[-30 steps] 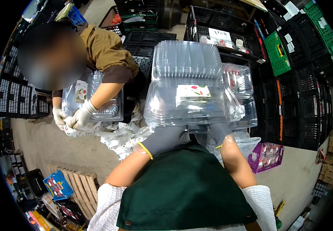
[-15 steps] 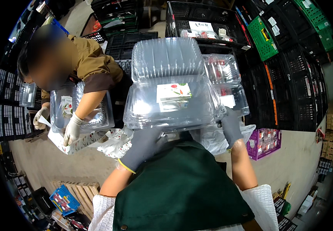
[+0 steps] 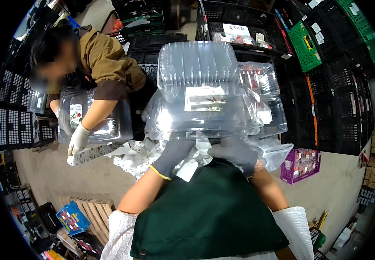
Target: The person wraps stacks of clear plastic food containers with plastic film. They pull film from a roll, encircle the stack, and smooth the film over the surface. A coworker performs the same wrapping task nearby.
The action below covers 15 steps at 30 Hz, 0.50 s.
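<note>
A stack of clear plastic clamshell boxes [image 3: 170, 108] stands in front of me, its ribbed lid [image 3: 198, 65] raised at the back. A white label [image 3: 204, 99] with a plant print sits on the top box. Below the front edge, my left hand [image 3: 176, 154], gloved in grey, is closed at a crumpled strip of printed labels [image 3: 202, 149]. A white flap [image 3: 187, 171] hangs beneath that hand. My right hand [image 3: 235, 154], also grey-gloved, is at the strip's other side, its fingers smeared by motion. More label strip [image 3: 142, 154] trails off to the left.
At left a person in brown with white gloves [image 3: 79, 138] works over other clear boxes [image 3: 118, 117]. Filled clear boxes [image 3: 259, 80] stand right of my stack, a plastic bag [image 3: 274, 151] below them. Black crates [image 3: 330, 104] line the right; a purple crate [image 3: 300, 167] is on the floor.
My right hand has left the stack's right corner and come in beside my left hand. A label strip now shows between them. The label on the box appears slightly shifted with the view.
</note>
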Available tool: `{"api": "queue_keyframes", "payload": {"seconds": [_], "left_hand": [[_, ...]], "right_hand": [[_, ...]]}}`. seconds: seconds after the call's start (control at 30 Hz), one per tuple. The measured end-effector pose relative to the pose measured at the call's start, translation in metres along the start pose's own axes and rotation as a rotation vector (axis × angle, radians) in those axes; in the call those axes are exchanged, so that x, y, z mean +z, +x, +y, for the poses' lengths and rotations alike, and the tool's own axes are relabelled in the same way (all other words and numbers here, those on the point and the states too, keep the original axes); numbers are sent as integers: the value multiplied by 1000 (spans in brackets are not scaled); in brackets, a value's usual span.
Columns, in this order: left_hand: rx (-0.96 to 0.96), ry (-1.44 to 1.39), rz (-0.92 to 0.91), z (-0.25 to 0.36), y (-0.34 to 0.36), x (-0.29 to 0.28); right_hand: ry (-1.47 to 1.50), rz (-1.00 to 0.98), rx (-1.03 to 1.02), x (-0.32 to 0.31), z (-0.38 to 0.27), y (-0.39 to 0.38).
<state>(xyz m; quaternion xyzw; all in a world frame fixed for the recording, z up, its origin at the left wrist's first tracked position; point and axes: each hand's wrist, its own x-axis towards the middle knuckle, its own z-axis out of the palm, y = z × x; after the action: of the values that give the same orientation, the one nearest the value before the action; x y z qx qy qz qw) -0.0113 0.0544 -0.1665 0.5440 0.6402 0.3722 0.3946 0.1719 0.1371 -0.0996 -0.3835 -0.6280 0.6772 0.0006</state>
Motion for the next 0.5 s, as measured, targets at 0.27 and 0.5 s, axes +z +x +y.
{"api": "queue_keyframes", "payload": {"seconds": [0.27, 0.5], "left_hand": [[-214, -68, 91, 22, -4, -23], [-231, -106, 192, 19, -21, -42]], "right_hand": [[-378, 208, 38, 7, -3, 0], [496, 650, -42, -26, 40, 4]]}}
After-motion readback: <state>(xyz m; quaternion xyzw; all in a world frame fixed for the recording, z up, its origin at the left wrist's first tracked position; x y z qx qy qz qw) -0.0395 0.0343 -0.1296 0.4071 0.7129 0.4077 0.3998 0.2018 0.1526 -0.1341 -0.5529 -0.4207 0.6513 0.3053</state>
